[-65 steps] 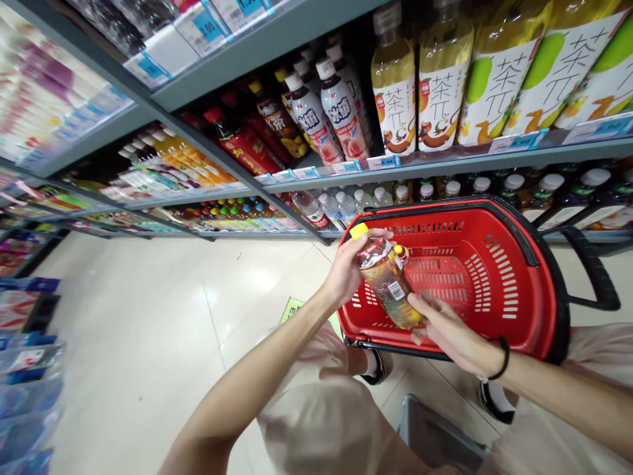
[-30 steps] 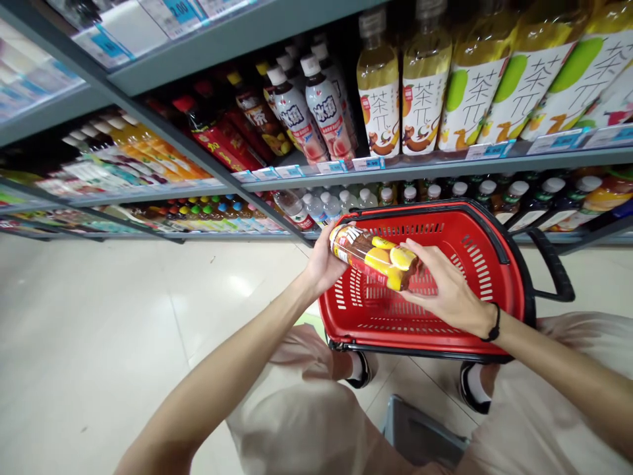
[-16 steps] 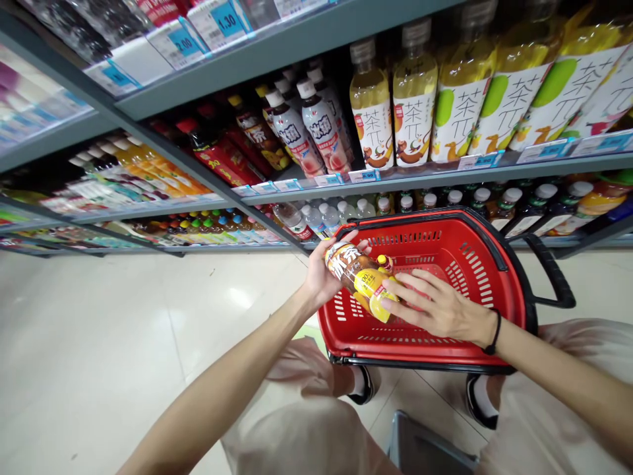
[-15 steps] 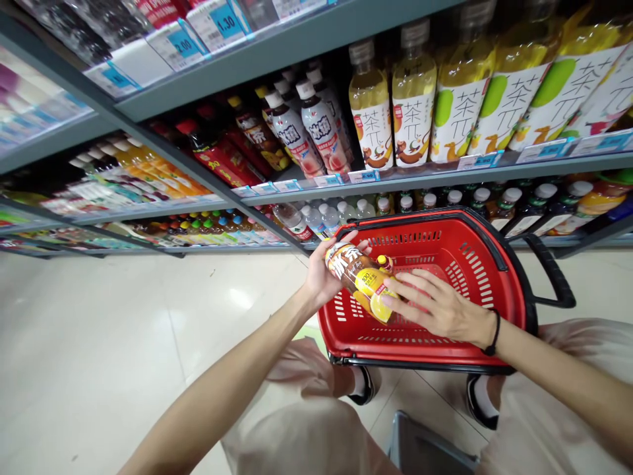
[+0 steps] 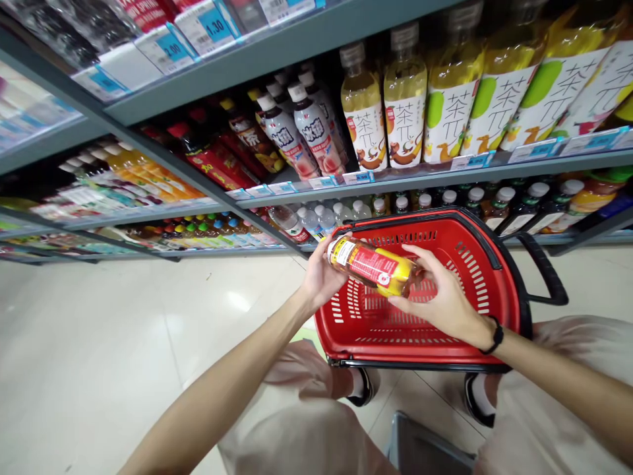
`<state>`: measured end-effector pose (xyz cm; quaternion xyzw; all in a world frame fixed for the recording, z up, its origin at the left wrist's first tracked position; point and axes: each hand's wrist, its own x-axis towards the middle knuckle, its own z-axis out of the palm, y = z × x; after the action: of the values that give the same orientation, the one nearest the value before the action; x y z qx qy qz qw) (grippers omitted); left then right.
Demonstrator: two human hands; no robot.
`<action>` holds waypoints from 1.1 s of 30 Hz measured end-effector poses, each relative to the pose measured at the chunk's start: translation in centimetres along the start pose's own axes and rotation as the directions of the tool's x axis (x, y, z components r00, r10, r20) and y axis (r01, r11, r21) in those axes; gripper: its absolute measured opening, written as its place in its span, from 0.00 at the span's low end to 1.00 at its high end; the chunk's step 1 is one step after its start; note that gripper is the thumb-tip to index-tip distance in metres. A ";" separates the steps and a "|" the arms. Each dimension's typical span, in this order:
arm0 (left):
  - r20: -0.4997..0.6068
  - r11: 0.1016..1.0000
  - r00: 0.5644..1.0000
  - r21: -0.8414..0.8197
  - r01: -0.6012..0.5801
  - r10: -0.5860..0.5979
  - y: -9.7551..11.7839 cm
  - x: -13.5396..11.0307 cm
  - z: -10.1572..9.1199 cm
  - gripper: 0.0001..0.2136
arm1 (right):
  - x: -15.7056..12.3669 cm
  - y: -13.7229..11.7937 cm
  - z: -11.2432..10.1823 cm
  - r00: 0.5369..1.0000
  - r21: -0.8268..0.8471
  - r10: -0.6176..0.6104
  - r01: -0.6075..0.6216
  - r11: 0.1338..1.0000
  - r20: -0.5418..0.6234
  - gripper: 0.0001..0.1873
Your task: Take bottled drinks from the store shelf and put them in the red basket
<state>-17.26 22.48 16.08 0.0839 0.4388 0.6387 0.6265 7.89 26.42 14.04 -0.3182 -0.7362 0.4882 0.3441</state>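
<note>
Both hands hold a bottle of iced tea [image 5: 372,265] over a red shopping basket [image 5: 420,356]. It lies tilted, with a red and yellow label panel of small print facing up. My left hand [image 5: 324,274] is closed round one end of the bottle. At the other end, my right hand [image 5: 438,290] grips it between the thumb and the fingers. The fingertips of both hands are partly hidden by the bottle. A dark band circles my right wrist.
Shelves of bottled drinks [image 5: 408,115] stand in front, with price tags [image 5: 359,177] along the edges. The basket's black handle [image 5: 544,270] sticks out to the right. Below are my knees, my shoes and a grey object [image 5: 425,448] on the tiled floor [image 5: 123,343].
The bottle has rolled about its length, so the small-print panel replaces the lemon picture. My right hand has shifted from its side to its lower end. The view has moved slightly.
</note>
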 end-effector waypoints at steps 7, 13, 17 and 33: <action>0.051 0.999 0.998 0.026 -0.028 0.027 -0.1 0.0 -0.1 0.19 | 0.3 -0.2 0.8 0.938 0.450 0.313 -0.346 0.824 0.148 0.30; 0.000 0.999 1.000 0.037 -0.020 0.020 -0.1 0.1 -0.1 0.18 | 0.3 -0.6 1.2 0.750 0.499 0.466 -0.661 0.561 0.469 0.42; -0.073 0.999 0.997 0.046 -0.014 0.018 -0.5 0.6 -0.1 0.15 | 0.7 -1.0 1.1 0.610 0.478 0.508 -0.792 0.380 0.608 0.46; -0.075 0.974 0.994 0.210 0.091 -0.077 -1.8 4.0 -0.8 0.20 | 0.7 -0.2 0.2 0.570 0.344 0.490 -0.809 0.477 0.660 0.44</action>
<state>-17.28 25.33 12.61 0.1107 0.5283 0.5635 0.6254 7.31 26.88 14.28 -0.3207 -0.4064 0.8555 0.0145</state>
